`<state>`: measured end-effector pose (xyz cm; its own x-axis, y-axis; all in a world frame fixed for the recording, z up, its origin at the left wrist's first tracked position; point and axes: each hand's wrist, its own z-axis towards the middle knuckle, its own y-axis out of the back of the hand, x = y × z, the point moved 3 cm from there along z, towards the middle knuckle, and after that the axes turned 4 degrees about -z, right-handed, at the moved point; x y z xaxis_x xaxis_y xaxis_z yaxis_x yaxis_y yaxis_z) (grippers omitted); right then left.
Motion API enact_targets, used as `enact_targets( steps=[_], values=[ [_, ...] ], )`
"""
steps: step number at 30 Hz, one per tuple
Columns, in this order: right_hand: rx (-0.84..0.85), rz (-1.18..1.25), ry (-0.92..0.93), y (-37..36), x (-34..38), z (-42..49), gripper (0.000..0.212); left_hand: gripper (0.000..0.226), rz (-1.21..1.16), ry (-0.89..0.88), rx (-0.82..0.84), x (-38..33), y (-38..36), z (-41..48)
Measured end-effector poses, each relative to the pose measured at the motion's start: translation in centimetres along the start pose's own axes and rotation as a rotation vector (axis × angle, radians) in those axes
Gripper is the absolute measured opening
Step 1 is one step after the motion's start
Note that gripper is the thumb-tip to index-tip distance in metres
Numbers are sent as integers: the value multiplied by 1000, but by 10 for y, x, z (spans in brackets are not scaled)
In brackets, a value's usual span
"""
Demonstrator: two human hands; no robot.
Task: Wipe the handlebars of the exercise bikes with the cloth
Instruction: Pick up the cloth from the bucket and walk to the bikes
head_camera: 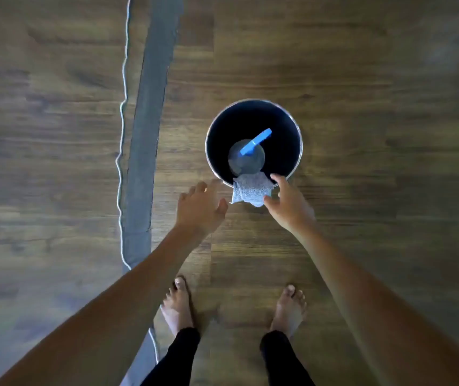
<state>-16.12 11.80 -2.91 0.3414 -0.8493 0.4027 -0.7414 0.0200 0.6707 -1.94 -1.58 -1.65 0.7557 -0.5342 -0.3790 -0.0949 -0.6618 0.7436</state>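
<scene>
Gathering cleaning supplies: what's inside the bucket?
A spray bottle with a blue trigger stands inside the bucket; a cloth drapes over its near rim. The bottle hides the bottom beneath.

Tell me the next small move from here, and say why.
Probably close the right hand on the grey cloth and lift it off the bucket. The cloth hangs over the bucket's near rim, the right hand's forefinger and thumb flank its right edge, not yet closed, and the left hand is open beside it, holding nothing.
</scene>
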Motion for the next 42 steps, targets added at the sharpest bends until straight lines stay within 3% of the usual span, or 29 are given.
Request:
enact_targets(
  steps=[4,9,16,21,28,32,37,42],
  values=[
    [21,-90,24,-32,-12,29,55,52,13,-10,-58,23,-24,26],
    [-227,-59,79,-35,-21,19,41,52,-39,-2,-85,38,-26,11],
    [-292,271,174,10,13,-41,33,48,-93,78,4,23,33,-33],
    [-298,357,277,104,101,-100,28,41,-146,86,-86,-12,137,-83],
    [-213,566,497,268,278,-244,28,44,-395,119,-452,-80,361,-241],
    [-170,615,682,328,348,-337,25,38,-429,115,-641,-96,439,-348],
    [11,679,778,333,399,-409,24,33,-406,165,-786,-74,473,-451],
    [109,616,816,283,439,-425,26,33,-374,258,-788,-7,475,-493]
  ],
)
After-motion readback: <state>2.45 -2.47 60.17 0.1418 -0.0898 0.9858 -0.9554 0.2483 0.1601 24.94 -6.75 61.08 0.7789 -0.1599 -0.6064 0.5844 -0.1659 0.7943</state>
